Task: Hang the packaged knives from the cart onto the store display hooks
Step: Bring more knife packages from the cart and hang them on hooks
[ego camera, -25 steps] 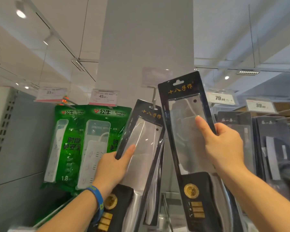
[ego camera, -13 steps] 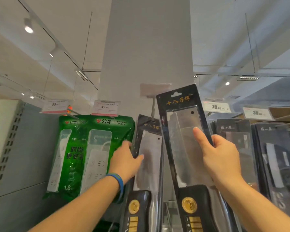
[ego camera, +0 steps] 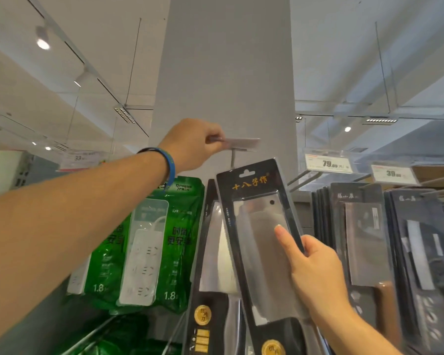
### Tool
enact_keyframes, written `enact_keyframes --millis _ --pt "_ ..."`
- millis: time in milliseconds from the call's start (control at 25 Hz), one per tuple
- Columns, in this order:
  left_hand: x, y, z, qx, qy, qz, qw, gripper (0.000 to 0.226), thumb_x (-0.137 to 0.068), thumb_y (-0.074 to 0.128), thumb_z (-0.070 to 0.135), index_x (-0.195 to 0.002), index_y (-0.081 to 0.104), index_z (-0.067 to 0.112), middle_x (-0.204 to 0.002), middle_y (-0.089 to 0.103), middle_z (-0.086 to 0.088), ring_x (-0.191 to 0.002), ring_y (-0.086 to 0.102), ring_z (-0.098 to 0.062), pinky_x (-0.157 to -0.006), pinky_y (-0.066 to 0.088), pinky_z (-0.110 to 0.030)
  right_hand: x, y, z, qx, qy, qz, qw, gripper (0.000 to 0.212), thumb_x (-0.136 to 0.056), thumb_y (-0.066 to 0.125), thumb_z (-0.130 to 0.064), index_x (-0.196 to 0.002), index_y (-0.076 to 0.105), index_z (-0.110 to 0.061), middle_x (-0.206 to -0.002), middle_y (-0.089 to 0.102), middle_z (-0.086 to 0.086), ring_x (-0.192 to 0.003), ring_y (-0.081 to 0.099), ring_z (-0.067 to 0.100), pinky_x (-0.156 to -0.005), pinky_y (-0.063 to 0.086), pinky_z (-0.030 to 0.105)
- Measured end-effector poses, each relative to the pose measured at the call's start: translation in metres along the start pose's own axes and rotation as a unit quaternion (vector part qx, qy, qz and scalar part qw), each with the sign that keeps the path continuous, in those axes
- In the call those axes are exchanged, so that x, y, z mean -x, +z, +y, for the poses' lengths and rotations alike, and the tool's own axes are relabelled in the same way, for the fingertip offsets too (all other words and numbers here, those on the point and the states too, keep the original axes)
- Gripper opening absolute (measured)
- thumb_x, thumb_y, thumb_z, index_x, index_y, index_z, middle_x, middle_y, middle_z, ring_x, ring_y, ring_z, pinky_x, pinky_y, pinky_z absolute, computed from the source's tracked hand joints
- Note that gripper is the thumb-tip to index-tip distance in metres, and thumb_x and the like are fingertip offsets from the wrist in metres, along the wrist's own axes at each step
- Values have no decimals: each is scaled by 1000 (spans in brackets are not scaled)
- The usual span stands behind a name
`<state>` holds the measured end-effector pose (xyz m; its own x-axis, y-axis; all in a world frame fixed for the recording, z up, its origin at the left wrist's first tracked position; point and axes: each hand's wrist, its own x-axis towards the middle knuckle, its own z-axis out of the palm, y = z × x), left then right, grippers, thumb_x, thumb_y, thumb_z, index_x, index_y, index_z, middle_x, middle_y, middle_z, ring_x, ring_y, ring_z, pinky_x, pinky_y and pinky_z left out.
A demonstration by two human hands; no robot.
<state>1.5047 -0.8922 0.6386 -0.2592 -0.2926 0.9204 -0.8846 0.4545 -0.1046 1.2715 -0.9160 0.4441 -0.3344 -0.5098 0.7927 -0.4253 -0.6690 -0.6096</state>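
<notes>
My right hand [ego camera: 315,272] grips a black packaged cleaver [ego camera: 259,239] by its right edge, upright, its hang hole just below the display hook [ego camera: 233,160]. My left hand [ego camera: 192,144], with a blue wristband, is raised and pinches the clear price tag holder [ego camera: 241,144] at the front of that hook. Behind the held pack, another packaged cleaver [ego camera: 213,265] hangs from the same hook, partly hidden.
Green power-strip packs [ego camera: 149,247] hang to the left. More dark knife packages [ego camera: 369,239] hang on hooks to the right under price tags [ego camera: 328,163]. A grey pillar [ego camera: 228,73] rises behind the hook.
My left hand let go of the hanging cleaver pack and rose to pinch the price tag holder. The right hand's pack moved slightly down and stays below the hook.
</notes>
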Motion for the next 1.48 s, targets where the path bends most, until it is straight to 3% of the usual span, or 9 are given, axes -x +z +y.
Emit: enact_keyframes --millis 320,480,640,800,960,1120,1240,1400,1480 --pt "9 4 0 46 -24 -13 999 26 -94 64 45 -103 70 21 -106 71 1 -100 63 -19 -88 51 -36 5 50 -4 -35 48 -37 997 70 -79 58 -76 -61 46 -10 -52 46 0 -50 41 10 -52 36 33" --pt "12 6 1 39 -22 -11 999 27 -94 63 47 -102 70 23 -101 69 5 -85 62 -12 -68 47 -23 11 55 -2 -38 57 -51 996 66 -82 58 -74 -66 48 -10 -59 45 5 -55 41 15 -53 37 34" --pt "14 7 -2 44 -24 0 999 28 -93 64 47 -101 71 21 -99 70 2 -95 63 -18 -82 50 -33 10 53 -2 -42 66 -66 995 64 -84 58 -73 -67 44 -13 -61 45 5 -56 41 16 -55 36 34" --pt "15 8 -2 38 -21 6 999 28 -93 65 47 -102 72 21 -100 70 2 -95 63 -18 -80 48 -31 8 55 -4 -58 97 -68 991 64 -80 58 -75 -64 43 -15 -55 48 0 -54 43 16 -55 37 34" --pt "17 10 -2 33 -17 2 999 28 -94 64 47 -105 71 22 -104 71 4 -97 62 -17 -77 45 -28 4 50 0 -61 122 -79 987 73 -77 59 -80 -70 52 -7 -73 64 19 -60 56 27 -59 45 35" --pt "19 11 -2 48 -13 7 999 26 -94 64 45 -105 72 22 -105 71 5 -98 62 -16 -80 45 -29 1 46 0 -85 142 -87 982 77 -73 61 -83 -77 55 -6 -86 62 29 -66 51 24 -63 42 36" --pt "17 13 -6 52 -12 9 999 23 -94 65 42 -105 72 24 -107 71 7 -96 62 -15 -81 49 -30 0 46 1 -115 185 -74 973 88 -75 63 -81 -84 56 6 -84 66 25 -68 58 31 -66 44 37" --pt "16 17 -8 61 -6 18 998 24 -93 67 43 -106 73 24 -109 72 8 -88 60 -10 -78 44 -26 -1 48 -9 -89 151 -80 981 69 -76 62 -81 -67 49 -13 -69 57 9 -62 50 21 -58 38 32" --pt "17 17 -7 56 -4 21 998 26 -92 66 44 -106 73 24 -109 72 8 -89 60 -10 -78 44 -27 -3 50 -12 -84 147 -93 981 76 -75 61 -81 -74 55 -5 -79 64 19 -67 55 23 -61 45 35"
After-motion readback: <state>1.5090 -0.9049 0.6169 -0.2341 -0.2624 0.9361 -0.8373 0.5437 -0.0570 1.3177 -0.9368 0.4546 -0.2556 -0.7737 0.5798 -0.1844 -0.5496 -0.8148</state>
